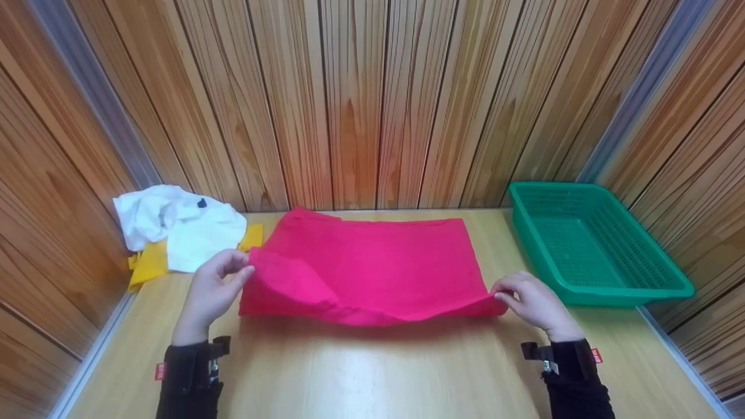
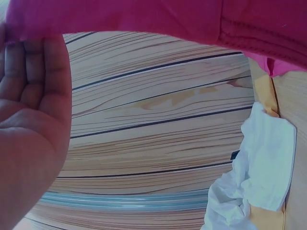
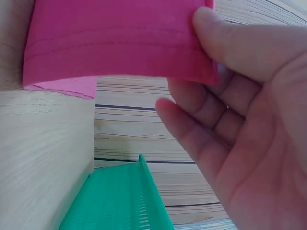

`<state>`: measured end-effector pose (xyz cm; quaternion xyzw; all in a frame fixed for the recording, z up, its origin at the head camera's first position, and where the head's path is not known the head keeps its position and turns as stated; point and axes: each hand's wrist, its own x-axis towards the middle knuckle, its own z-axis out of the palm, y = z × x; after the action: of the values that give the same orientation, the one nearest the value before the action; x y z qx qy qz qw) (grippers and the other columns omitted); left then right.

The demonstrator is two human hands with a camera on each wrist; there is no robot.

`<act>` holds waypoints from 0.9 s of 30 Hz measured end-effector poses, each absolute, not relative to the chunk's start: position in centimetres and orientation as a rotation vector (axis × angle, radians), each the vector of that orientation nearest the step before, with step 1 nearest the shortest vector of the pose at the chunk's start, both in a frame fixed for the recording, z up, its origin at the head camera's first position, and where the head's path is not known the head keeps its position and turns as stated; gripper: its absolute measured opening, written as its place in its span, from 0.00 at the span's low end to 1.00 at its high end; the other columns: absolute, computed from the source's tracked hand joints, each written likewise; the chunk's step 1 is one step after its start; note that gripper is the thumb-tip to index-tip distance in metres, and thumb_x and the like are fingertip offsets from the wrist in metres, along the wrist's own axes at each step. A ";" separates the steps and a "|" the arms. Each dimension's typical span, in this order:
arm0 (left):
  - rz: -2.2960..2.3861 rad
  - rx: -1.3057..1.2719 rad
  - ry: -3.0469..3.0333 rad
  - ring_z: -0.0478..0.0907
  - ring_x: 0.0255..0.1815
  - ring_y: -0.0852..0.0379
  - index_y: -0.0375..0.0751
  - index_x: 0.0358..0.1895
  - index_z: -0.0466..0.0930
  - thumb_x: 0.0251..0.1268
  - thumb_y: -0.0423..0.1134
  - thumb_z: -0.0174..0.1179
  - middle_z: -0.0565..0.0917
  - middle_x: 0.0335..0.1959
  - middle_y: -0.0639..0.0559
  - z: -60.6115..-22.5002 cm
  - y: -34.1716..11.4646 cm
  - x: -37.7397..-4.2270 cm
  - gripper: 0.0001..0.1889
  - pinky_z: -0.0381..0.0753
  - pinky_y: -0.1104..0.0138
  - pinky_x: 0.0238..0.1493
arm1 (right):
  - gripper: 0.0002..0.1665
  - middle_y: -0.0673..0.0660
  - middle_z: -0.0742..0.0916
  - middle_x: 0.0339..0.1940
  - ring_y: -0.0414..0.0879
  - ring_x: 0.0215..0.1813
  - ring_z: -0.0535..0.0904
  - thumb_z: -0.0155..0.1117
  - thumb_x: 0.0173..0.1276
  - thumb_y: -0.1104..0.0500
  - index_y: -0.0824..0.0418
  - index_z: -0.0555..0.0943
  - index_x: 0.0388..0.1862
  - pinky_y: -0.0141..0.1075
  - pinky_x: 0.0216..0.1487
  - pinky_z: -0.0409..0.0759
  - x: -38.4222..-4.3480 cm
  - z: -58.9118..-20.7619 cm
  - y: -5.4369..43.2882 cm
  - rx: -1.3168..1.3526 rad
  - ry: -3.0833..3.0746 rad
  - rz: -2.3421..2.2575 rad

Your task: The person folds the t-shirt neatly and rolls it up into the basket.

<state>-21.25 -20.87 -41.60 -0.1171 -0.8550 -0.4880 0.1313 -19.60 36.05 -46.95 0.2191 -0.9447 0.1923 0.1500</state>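
Observation:
A bright pink-red piece of cloth [image 1: 384, 262], looking like a folded garment, spreads across the middle of the table. Its near edge is raised between two hands. The left hand [image 1: 218, 285] pinches the near left corner, which is lifted higher. At the near right corner, the right hand [image 1: 532, 302] pinches the cloth between thumb and fingers. Stitched hem lines show on the cloth [image 3: 115, 48] in the right wrist view, with the thumb [image 3: 211, 28] on its face. In the left wrist view the cloth [image 2: 120, 19] hides the left fingertips.
Crumpled white cloth [image 1: 204, 233] lies over yellow cloth [image 1: 152, 265] at the back left. A green plastic basket [image 1: 625, 295] stands at the right. Wood-patterned panels [image 1: 355, 105] wall in the table's back and sides.

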 end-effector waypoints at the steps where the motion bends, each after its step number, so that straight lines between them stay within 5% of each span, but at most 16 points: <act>1: -1.399 -0.337 -2.475 0.79 0.46 0.54 0.35 0.45 0.79 0.67 0.34 0.64 0.83 0.40 0.47 -41.6 -20.8 -21.5 0.08 0.74 0.73 0.52 | 0.07 0.49 0.86 0.31 0.46 0.37 0.78 0.74 0.58 0.67 0.58 0.86 0.33 0.42 0.40 0.80 -19.8 -46.9 36.0 0.603 -2.723 0.552; 27: -1.458 -0.241 -2.340 0.77 0.51 0.42 0.28 0.47 0.75 0.70 0.28 0.57 0.81 0.43 0.35 -42.9 -19.8 -27.9 0.07 0.74 0.51 0.57 | 0.04 0.59 0.87 0.35 0.58 0.43 0.79 0.68 0.66 0.65 0.66 0.85 0.36 0.52 0.48 0.77 -24.4 -47.7 34.9 0.391 -2.766 0.501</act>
<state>-27.89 -19.85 -42.90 -0.0857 -0.8308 -0.5176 0.1859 -24.45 34.85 -47.71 0.1363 -0.9634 0.1744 0.1510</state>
